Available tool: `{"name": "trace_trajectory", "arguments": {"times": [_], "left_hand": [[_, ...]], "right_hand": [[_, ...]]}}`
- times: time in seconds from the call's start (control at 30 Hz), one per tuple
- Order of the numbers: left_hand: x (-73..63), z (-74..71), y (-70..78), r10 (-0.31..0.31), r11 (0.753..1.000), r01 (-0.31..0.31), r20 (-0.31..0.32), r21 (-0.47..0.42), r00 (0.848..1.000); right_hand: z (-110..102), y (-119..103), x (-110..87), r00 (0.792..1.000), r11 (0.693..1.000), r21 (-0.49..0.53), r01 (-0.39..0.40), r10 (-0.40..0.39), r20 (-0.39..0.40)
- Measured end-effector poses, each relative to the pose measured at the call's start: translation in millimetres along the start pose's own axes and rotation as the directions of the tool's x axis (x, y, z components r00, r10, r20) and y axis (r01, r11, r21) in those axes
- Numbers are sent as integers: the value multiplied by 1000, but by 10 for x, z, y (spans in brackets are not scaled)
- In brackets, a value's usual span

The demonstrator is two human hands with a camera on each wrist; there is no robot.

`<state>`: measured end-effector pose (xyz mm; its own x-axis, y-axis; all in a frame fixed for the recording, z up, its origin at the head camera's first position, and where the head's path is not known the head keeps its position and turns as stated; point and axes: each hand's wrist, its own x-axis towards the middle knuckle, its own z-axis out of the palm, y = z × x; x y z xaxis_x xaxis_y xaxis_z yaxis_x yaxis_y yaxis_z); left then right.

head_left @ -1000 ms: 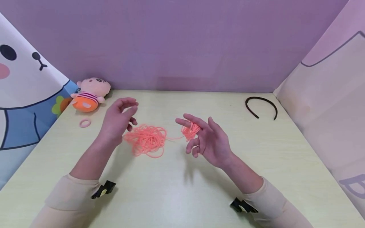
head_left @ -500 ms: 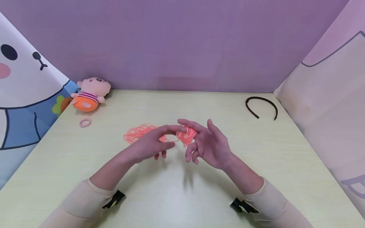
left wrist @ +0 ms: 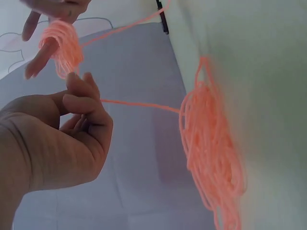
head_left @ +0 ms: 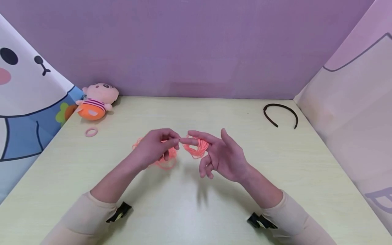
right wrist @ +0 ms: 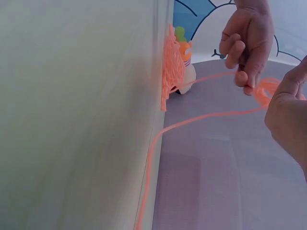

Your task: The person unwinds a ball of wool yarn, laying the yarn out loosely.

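Observation:
Coral-coloured string is wound in a small coil (head_left: 202, 147) round the index and middle fingers of my right hand (head_left: 229, 158). Those two fingers point straight to the left, the thumb stands up, and the other fingers bend loosely. Just left of their tips, my left hand (head_left: 151, 148) pinches a strand between thumb and fingertips. From that pinch the strand (left wrist: 139, 104) runs to a loose heap of the same string (left wrist: 206, 143) on the table. In the head view my left hand hides much of the heap. Another length of string (right wrist: 206, 116) trails from the coil toward the table.
A plush toy (head_left: 96, 102) in orange and stripes lies at the back left of the table (head_left: 190, 214). In front of it is a pink ring (head_left: 91, 132). A dark headband (head_left: 280, 106) lies at the back right. A purple backdrop (head_left: 196, 51) rises behind.
My left hand has come from the left of the heap toward my right fingertips and now pinches the strand there. The right fingers have lowered slightly, and the coil on them looks more spread.

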<state>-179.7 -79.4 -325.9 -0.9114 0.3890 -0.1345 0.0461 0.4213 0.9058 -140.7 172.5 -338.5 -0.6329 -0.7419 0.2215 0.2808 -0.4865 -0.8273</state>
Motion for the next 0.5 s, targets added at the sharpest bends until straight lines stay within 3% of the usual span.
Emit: {"name": "trace_trajectory", "arguments": {"times": [0.23, 0.37, 0.5], "left_hand": [[-32, -157, 69, 67, 997, -72, -161, -26, 985], [-42, -183, 78, 93, 993, -104, -197, -47, 976], [-49, -170, 90, 106, 991, -122, -220, -62, 970]], "right_hand": [[21, -9, 3, 999, 998, -45, -38, 37, -7], [34, -14, 4, 995, 991, -104, -89, 93, 36], [47, -6, -2, 985, 966, -230, -114, 141, 102]]}}
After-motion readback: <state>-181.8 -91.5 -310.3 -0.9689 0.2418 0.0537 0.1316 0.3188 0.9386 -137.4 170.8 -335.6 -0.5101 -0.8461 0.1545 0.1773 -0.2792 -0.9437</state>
